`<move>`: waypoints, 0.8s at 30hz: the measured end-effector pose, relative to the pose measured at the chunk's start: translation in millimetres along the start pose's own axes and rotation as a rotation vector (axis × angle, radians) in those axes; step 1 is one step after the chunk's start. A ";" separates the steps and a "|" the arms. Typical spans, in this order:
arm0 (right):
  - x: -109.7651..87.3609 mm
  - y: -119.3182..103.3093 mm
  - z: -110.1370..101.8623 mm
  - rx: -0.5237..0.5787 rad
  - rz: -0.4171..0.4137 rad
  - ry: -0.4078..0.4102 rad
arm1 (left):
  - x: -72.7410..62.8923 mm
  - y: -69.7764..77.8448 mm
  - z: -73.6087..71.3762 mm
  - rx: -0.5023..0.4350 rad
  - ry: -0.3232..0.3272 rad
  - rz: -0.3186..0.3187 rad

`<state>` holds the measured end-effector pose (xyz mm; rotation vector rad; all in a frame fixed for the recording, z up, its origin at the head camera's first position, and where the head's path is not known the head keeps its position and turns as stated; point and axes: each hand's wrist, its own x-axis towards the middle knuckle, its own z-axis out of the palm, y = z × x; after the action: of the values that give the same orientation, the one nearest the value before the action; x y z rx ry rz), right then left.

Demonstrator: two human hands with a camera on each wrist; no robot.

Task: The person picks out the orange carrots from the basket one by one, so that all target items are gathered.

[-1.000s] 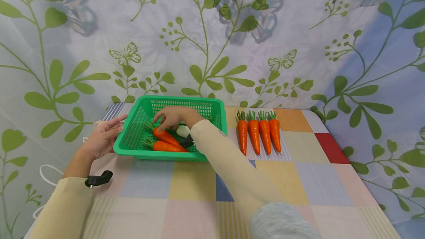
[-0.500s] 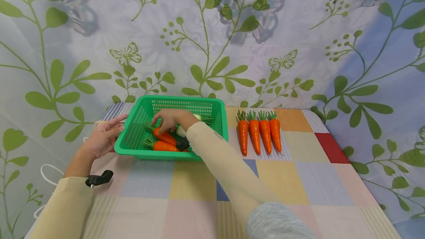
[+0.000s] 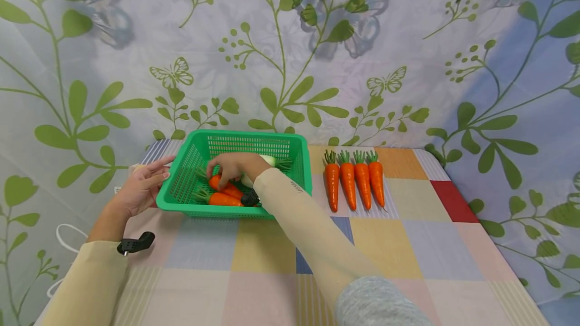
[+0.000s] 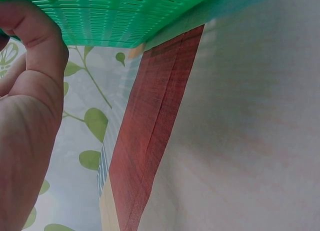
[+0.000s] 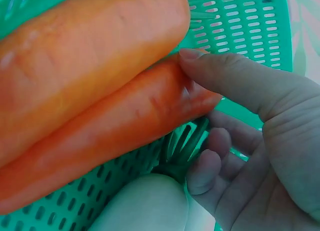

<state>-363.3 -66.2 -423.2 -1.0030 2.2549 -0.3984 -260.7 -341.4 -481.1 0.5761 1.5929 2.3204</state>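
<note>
A green plastic basket (image 3: 254, 135) sits at the back left of the table. My left hand (image 3: 140, 187) is at its left end, thumb and fingertips touching the rim, fingers mostly straight. My right hand (image 3: 235, 166) reaches inside and pinches a carrot (image 5: 135, 116) near its leafy end, thumb on top and fingers below. Another carrot (image 3: 225, 199) lies alongside, nearer the basket's front wall. In the right wrist view, a white radish (image 5: 150, 206) with a green top lies beside the held carrot. My right forearm hides part of the basket's contents.
Several carrots (image 3: 347, 180) lie side by side to the right of the basket, tops towards the back. A patchwork cloth (image 3: 267, 245) covers the table. A leaf-patterned curtain (image 3: 290, 54) hangs behind, and a white cable (image 3: 68, 230) shows at the left.
My right hand and forearm have shifted slightly left in the basket, and the fingers now pinch the carrot. More of the radish's leafy end shows. The left hand stays on the rim.
</note>
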 end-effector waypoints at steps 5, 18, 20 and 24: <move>-0.7 -2.6 0.1 -0.031 0.023 -0.002 | 0.1 0.4 0.4 0.006 -0.007 -0.004; 0.5 1.3 2.7 0.004 0.020 0.022 | -0.3 -0.4 -1.1 0.008 0.012 -0.026; 0.7 3.2 2.5 0.010 0.011 0.039 | 0.3 -0.5 -1.5 0.017 0.016 -0.029; 0.4 5.5 -0.6 -0.011 -0.032 0.073 | 0.7 0.5 -1.7 0.026 0.014 -0.035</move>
<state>-366.9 -62.9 -425.7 -1.0475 2.3107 -0.4432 -262.2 -342.7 -481.1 0.5346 1.6282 2.2865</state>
